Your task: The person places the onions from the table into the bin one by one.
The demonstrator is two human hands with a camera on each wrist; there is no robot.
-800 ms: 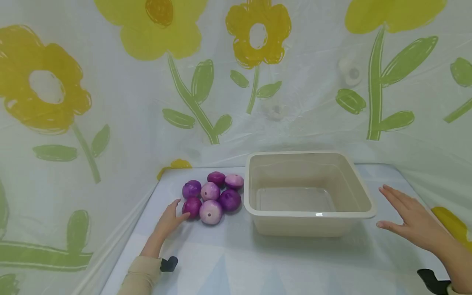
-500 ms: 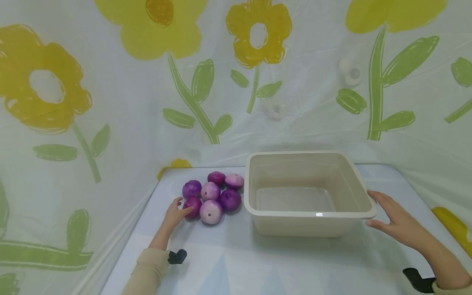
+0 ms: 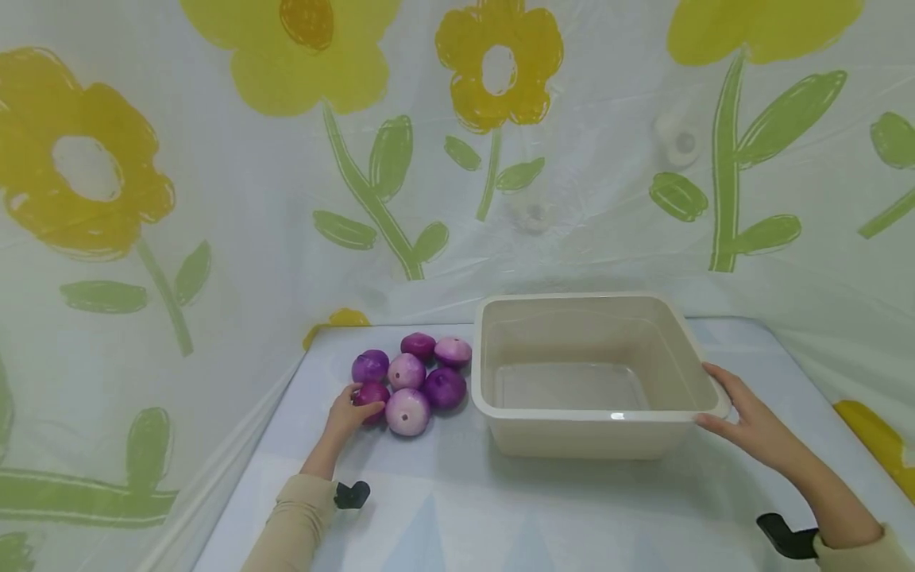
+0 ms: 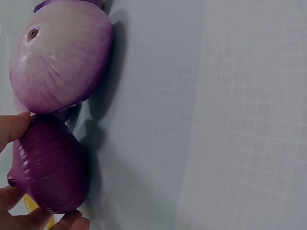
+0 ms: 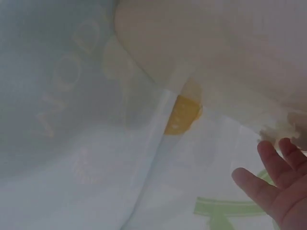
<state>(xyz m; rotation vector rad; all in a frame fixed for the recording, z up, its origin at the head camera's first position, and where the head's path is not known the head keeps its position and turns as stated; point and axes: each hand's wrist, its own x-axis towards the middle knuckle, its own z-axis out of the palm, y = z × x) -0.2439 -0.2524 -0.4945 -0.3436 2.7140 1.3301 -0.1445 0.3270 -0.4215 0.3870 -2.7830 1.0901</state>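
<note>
Beside the tub lies a cluster of several purple and pale onions (image 3: 407,412) on the table. At its near left, my left hand (image 3: 345,413) holds a dark purple onion (image 4: 53,165), thumb on one side and fingers on the other. The left wrist view shows it up close against a paler onion (image 4: 62,57). My right hand (image 3: 754,429) grips the front right corner of the beige plastic tub (image 3: 586,435), with thumb and forefinger at the rim. In the right wrist view, the other fingers (image 5: 256,189) spread out below the rim.
The tub stands upright with its bare floor showing. White table covering (image 3: 457,508) extends in front of it. A flower-printed curtain (image 3: 608,238) hangs close behind and along both sides.
My right hand has moved left from beside the tub onto its corner. My left hand has moved slightly right and closed around the dark purple onion. The tub has stayed put.
</note>
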